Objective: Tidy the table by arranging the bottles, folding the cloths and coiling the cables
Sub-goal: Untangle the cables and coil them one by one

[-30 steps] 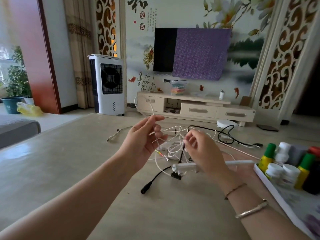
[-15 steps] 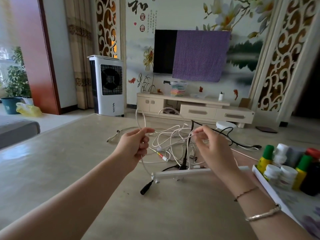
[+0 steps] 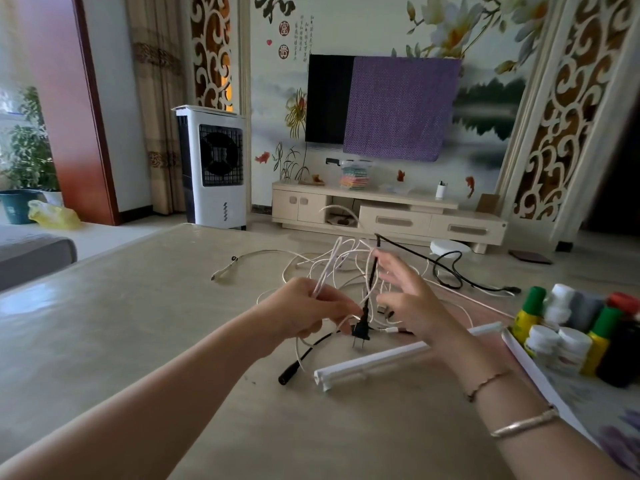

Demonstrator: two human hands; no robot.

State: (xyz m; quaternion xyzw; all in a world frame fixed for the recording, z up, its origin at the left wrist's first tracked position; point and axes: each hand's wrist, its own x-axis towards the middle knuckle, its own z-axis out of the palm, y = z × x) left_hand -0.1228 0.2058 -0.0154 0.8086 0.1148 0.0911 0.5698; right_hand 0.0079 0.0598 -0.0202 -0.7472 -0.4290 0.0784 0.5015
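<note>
Two hands work over one tangle of cables. My left hand (image 3: 313,311) is curled around a doubled run of white cable (image 3: 327,271), pinching it so the strands rise up and away from my knuckles toward the far side of the surface (image 3: 121,334). A black cable (image 3: 372,275) hangs down between my hands, and its black two-pin plug (image 3: 360,332) dangles just beside my left fingertips, prongs pointing down, clear of the surface. Whether my left fingers also touch that plug I cannot tell.

My right hand (image 3: 414,303) is loose, fingers spread and nearly straight, palm turned toward the left hand, holding nothing that I can make out; the black cable runs just in front of its fingertips. Both forearms reach in from the near edge, the right wrist wearing two bracelets.

The rest of the white cable tangle (image 3: 349,268) lies on the surface beyond and under my hands, and the black cable loops away to the right behind them. A black barrel connector (image 3: 289,375) rests on the surface below my left hand. A long white bar (image 3: 408,353) lies slantwise under my right wrist. To the right, well apart from the cables, the bottles (image 3: 575,330) stand packed together on a white tray (image 3: 526,362).
</note>
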